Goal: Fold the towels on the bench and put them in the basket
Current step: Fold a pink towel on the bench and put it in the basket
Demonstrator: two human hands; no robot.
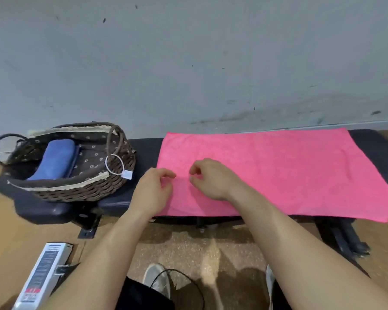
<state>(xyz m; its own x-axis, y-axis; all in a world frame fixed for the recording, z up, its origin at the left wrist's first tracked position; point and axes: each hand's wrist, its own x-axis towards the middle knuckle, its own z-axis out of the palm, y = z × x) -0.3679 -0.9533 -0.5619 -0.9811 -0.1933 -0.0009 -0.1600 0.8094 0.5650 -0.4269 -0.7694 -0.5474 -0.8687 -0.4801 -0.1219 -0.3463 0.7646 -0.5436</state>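
A pink towel (pixel 278 171) lies spread flat over the black bench (pixel 143 148), its right corner hanging over the front edge. My left hand (pixel 152 191) hovers at the towel's left edge with fingers loosely curled. My right hand (pixel 211 179) is just to its right over the towel, fingers also loosely curled, with no cloth visibly lifted between them. On the left end of the bench stands a dark wicker basket (pixel 81 193). Inside it lies a folded blue towel (pixel 56 161).
A grey wall rises right behind the bench. A white tag (pixel 127 174) hangs from the basket's handle. On the wooden floor at bottom left lies a white box (pixel 44 274). The bench's black legs (pixel 343 238) stand at the right, and my shoes and a black cable (pixel 186 280) are below.
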